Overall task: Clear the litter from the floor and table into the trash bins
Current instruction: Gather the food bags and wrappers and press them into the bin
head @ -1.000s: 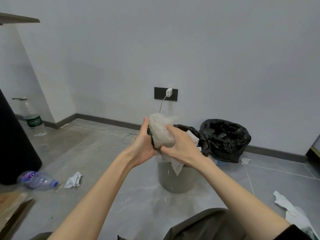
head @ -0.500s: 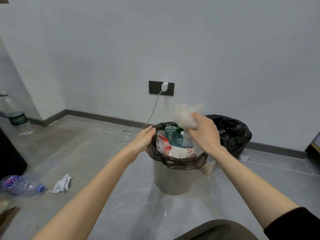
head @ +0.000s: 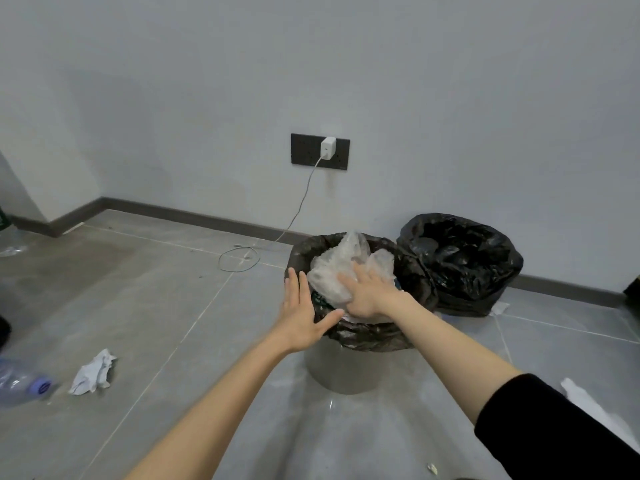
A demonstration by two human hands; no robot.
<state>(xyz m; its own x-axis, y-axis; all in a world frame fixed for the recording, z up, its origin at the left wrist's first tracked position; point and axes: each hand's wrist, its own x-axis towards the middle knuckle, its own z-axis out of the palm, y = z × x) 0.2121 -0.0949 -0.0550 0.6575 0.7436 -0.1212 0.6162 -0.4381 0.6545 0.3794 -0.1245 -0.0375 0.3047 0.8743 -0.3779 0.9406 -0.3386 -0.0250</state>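
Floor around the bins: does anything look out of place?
Yes. Litter lies loose: a crumpled tissue and a plastic bottle on its side at the left, white paper at the right. The nearer bin looks overfull: bubble wrap heaps above its rim under the flat right hand.

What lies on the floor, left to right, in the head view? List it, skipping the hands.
plastic bottle → crumpled tissue → coiled cable → grey bin → black-bagged bin → white paper
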